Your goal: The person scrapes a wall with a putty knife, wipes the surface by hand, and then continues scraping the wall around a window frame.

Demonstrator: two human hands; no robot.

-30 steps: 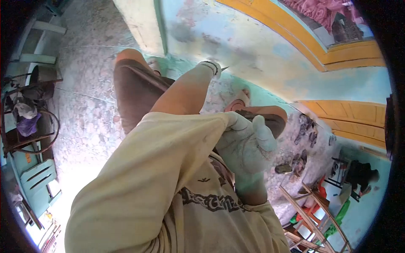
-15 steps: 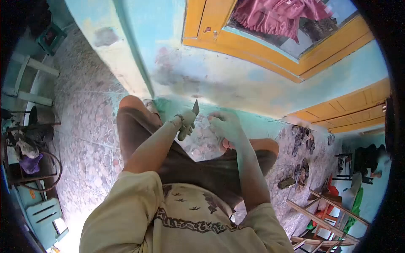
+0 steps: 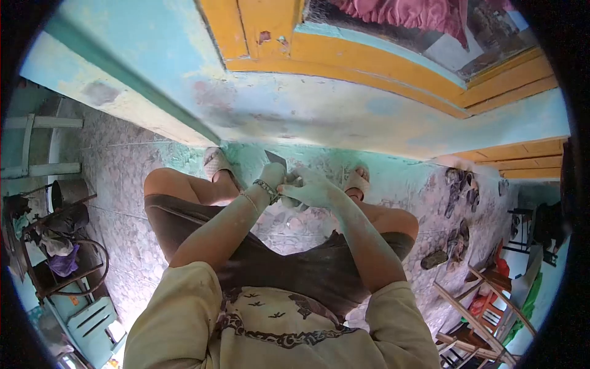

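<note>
My left hand (image 3: 272, 174) is closed around a putty knife (image 3: 276, 159), and its flat, pointed-looking metal blade sticks out beyond the fingers toward the foot of the wall. Pale dust coats both hands. Right beside it, my right hand (image 3: 316, 189) reaches in with bent fingers and thumb against the left hand's fingers, where the knife's handle would be. What lies between those fingers is hidden. Both hands are low between my bent knees, above the stone-patterned floor (image 3: 289, 226).
Ahead stands a blue and whitish patchy wall (image 3: 295, 114) with an orange window frame (image 3: 344, 64). My sandals (image 3: 215, 163) rest near its base. Several shoes (image 3: 455, 246) lie at right, close to a wooden frame (image 3: 479, 313). A metal rack (image 3: 67, 246) stands at left.
My hands have come together; the right moved left to meet the left hand. The knife's blade now tilts up and left. My view has shifted, and my knees are spread wider.
</note>
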